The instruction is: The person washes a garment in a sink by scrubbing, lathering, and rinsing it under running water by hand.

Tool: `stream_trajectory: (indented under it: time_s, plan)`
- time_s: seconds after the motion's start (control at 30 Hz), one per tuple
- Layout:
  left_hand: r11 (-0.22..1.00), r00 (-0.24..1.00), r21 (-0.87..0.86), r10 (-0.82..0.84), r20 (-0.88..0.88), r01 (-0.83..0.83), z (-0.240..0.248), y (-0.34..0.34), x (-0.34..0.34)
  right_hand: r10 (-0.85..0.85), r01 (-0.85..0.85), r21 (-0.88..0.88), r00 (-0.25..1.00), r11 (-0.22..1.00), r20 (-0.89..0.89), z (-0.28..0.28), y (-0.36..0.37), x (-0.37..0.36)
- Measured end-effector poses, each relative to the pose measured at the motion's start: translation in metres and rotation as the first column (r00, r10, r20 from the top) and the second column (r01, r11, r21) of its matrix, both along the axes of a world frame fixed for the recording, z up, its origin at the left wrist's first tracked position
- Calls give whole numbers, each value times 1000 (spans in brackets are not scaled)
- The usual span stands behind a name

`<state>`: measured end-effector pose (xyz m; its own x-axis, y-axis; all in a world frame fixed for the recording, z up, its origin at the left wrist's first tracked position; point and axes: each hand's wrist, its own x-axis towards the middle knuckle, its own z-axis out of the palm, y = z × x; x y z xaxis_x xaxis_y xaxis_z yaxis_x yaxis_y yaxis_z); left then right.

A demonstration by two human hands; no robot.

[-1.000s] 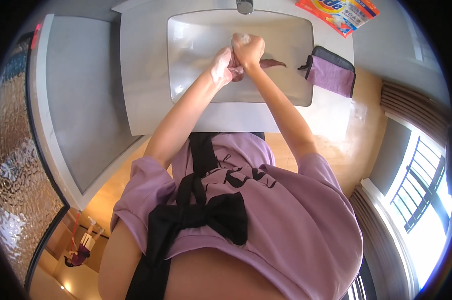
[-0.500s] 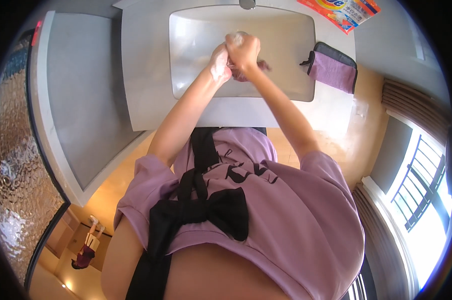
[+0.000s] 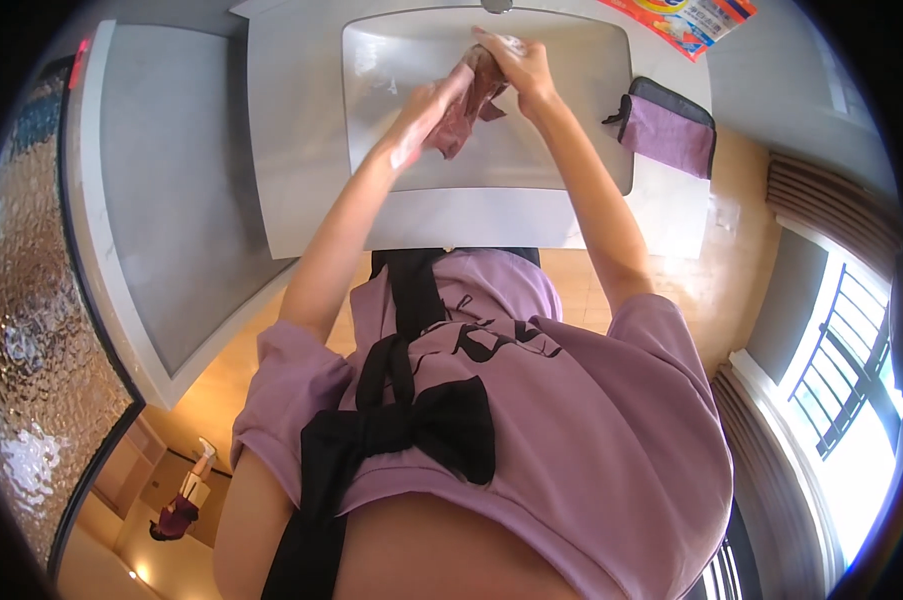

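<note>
Over the white sink basin [image 3: 391, 172] I hold a wet, reddish-brown cloth [image 3: 454, 130] between both hands. My left hand [image 3: 433, 104], with suds on its wrist, is closed on the cloth's left side. On the other side my right hand [image 3: 524, 68] grips the upper part, with white lather on its fingers. The cloth's lower end hangs loose beside my left hand. Some of my fingertips are hidden behind the cloth.
A faucet [image 3: 495, 6] sits at the basin's far edge. To the right on the white counter [image 3: 661, 225] lie a folded purple-and-black fabric item [image 3: 668, 138] and an orange-and-white packet [image 3: 693, 22]. Another person [image 3: 179, 510] is far off at lower left.
My hands were clasped together around the cloth; now they are farther apart. The cloth is spread between them and more of it shows. My right hand has moved up and right.
</note>
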<state>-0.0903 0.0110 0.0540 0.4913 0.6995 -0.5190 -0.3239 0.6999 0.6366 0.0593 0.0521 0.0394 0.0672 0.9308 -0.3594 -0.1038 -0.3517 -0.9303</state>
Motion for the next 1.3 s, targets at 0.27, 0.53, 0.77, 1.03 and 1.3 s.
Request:
stream_trajectory:
  time_s: [0.27,0.53,0.77,1.03,1.3]
  plan:
    - [615,371,169,-216,-903,770,-25,25,-26,407,-410,99,912,907,52,36,-9,44]
    - [958,998,283,22,57,-37,-39,23,-35,271,-448,62,640,892,719,11,-3,85]
    - [874,844,391,-40,-534,289,-67,-2,2,422,-459,176,882,871,210,24,-19,49]
    - [957,960,117,-254,-118,267,-50,0,8,399,-383,120,902,916,-166,35,-19,60]
    - [965,931,178,238,-276,-194,-49,-12,25,-56,58,104,998,993,-23,-7,-33,39]
